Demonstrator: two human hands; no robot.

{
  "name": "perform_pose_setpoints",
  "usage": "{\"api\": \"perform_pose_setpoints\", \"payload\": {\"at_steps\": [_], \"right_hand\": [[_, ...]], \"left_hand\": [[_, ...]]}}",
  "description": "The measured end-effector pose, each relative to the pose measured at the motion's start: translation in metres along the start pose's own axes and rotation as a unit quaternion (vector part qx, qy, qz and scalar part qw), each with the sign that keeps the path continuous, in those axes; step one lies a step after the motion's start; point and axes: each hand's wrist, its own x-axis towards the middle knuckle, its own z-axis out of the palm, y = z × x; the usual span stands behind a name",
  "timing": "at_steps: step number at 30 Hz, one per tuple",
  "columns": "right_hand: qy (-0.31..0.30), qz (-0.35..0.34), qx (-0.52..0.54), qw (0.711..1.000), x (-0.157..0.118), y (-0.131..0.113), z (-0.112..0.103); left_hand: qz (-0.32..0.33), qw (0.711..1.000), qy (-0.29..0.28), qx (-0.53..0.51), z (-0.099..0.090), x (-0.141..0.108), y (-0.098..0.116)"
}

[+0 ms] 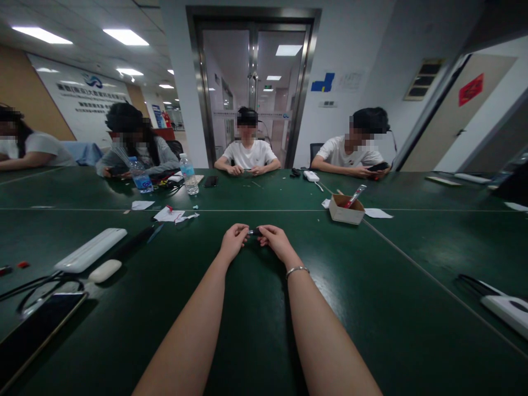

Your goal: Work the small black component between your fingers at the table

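A small black-and-silver object (255, 232) is pinched between the fingertips of the left hand (235, 240) and right hand (275, 240) over the green table (256, 319), though what has been done to it (or is left) cannot be told.

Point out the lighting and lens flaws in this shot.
Head view: ceiling lights burn nearly white; the green table is dim, with a soft sheen at right; wide-lens distortion seems to stretch the phone at lower left; the small dark object between left hand and right hand lacks clear detail.
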Motion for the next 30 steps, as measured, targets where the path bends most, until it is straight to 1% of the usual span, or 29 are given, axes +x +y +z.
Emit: {"api": "perform_pose_setpoints", "payload": {"at_steps": [8,13,15,17,21,23,26,30], "right_hand": [[0.002,-0.001,0.008,1.0,-0.0006,-0.0006,-0.0006],[-0.002,0.0,0.012,1.0,0.0004,0.0002,-0.0004],[-0.002,-0.001,0.013,1.0,0.0009,0.001,-0.0002],[-0.001,-0.002,0.015,1.0,0.0013,0.0017,-0.0001],[0.006,0.001,0.009,1.0,0.0014,0.0022,0.0],[0.005,0.001,0.004,1.0,0.0012,0.0021,-0.0001],[0.001,0.0,0.0,1.0,0.001,0.0019,-0.0006],[0.001,-0.002,0.004,1.0,0.0005,0.0016,-0.0011]], "left_hand": [[0.034,0.999,0.0,0.008,-0.002,-0.0035,0.0016],[0.091,0.995,-0.002,0.029,-0.0036,-0.0023,-0.0009],[0.101,0.995,0.0,0.024,-0.0034,-0.0011,-0.0022],[0.083,0.996,0.001,0.015,-0.0025,-0.0003,-0.0025],[0.015,1.0,-0.004,0.023,-0.0001,-0.0013,0.0004],[0.015,0.999,-0.008,0.029,0.0002,-0.0022,0.0017],[0.037,0.999,-0.008,0.025,-0.0005,-0.0026,0.0012],[0.049,0.998,-0.007,0.026,-0.0017,-0.0011,-0.0022]]}}
